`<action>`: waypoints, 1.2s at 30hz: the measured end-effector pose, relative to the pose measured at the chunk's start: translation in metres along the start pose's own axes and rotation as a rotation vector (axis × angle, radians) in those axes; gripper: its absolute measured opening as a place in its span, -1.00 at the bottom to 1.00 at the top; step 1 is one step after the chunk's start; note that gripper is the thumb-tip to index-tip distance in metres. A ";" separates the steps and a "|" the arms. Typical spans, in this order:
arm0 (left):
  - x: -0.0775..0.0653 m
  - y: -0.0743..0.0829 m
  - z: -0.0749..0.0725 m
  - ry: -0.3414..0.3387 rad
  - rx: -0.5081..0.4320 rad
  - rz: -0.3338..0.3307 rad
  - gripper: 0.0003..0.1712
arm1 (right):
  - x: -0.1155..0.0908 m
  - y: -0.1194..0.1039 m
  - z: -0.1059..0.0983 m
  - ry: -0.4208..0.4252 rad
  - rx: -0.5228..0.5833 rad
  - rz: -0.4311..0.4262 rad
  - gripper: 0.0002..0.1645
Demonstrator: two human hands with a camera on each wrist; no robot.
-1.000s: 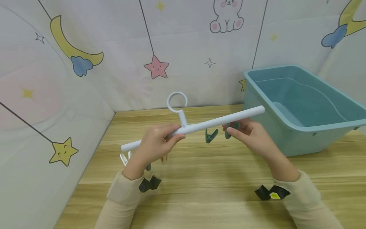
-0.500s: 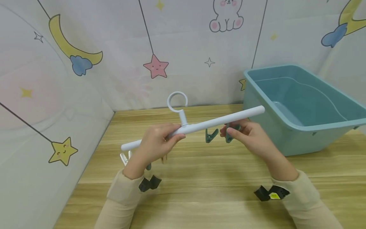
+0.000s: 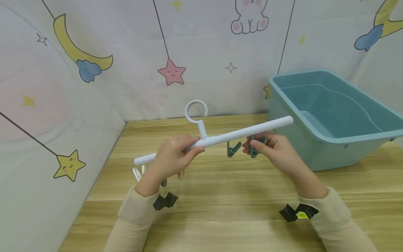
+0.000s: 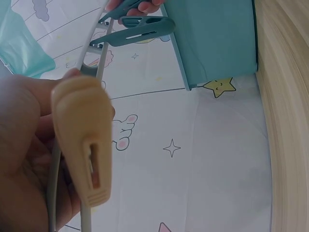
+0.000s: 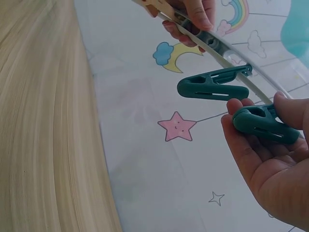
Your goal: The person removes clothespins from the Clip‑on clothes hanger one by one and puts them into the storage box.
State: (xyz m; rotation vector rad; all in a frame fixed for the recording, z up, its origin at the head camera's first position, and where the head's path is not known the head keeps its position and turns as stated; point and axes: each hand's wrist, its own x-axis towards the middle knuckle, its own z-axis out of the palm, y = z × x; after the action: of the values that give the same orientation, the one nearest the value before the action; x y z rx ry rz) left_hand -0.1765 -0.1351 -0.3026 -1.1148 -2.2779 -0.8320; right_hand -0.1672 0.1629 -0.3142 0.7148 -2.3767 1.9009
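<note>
A white clip hanger (image 3: pixel 242 133) with a round hook is held over the table, its right end tilted up. My left hand (image 3: pixel 173 155) grips its bar just left of the hook. Beneath the right half of the bar, my right hand (image 3: pixel 280 150) pinches a dark green clip (image 5: pixel 263 126) between thumb and fingers. A second green clip (image 5: pixel 212 87) hangs beside it, toward the middle. By the left hand, a tan clip (image 4: pixel 84 140) hangs from the bar. Further left, a white clip (image 3: pixel 136 174) shows partly behind the left wrist.
A large blue-green plastic tub (image 3: pixel 318 140) stands on the wooden table (image 3: pixel 220 217) at the right, close to the hanger's raised end. A printed cloth backdrop (image 3: pixel 207 52) runs along the back and left. Black wrist cameras (image 3: pixel 165 201) sit on both wrists.
The pinched green clip and my right fingers have shifted very slightly to the right. My left hand keeps the same grip on the hanger.
</note>
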 end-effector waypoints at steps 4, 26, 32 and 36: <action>0.000 0.000 0.000 0.000 -0.005 0.011 -0.73 | -0.001 -0.002 -0.001 -0.002 0.011 0.009 -0.72; 0.001 0.001 -0.001 0.008 -0.016 0.019 -0.70 | -0.004 -0.009 0.004 0.100 -0.131 0.016 -0.77; 0.001 0.000 -0.002 0.017 -0.001 0.055 -0.71 | -0.005 -0.011 0.004 0.082 -0.173 0.043 -0.76; 0.001 0.000 -0.001 0.025 0.008 0.066 -0.70 | -0.005 -0.011 0.005 0.112 -0.191 0.042 -0.73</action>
State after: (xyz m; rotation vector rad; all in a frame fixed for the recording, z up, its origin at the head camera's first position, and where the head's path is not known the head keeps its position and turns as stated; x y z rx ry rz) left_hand -0.1769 -0.1351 -0.3008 -1.1635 -2.2094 -0.8061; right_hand -0.1573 0.1583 -0.3063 0.5346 -2.4759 1.6492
